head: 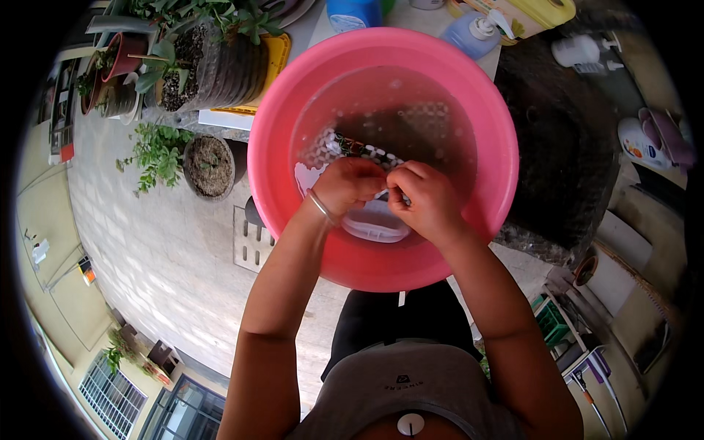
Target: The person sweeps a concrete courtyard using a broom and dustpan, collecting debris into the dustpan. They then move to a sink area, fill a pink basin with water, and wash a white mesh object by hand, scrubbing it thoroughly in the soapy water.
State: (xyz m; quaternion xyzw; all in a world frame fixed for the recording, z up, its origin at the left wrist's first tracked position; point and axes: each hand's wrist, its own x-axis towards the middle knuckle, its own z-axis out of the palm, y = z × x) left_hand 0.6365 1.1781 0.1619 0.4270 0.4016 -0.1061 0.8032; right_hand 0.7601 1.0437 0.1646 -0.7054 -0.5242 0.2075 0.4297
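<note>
A large pink plastic basin [382,280] holds cloudy water. Above the water, my left hand [352,186] and my right hand [426,201] meet with fingertips pinched on part of a dark strip set with white oval beads [366,148]. The strip runs from the fingers up and left into the water; its exact kind cannot be told. A translucent plastic container [377,225] lies in the water below my hands. More pale oval pieces [316,148] show at the left of the water, beside a white irregular piece [308,177]. The small part between the fingertips is mostly hidden.
A blue container [353,14], a pump bottle [474,34] and a yellow container [531,16] stand behind the basin. Potted plants [209,168] are at the left. A dark stone sink or slab [555,143] lies at the right, with more bottles [576,51] beyond it.
</note>
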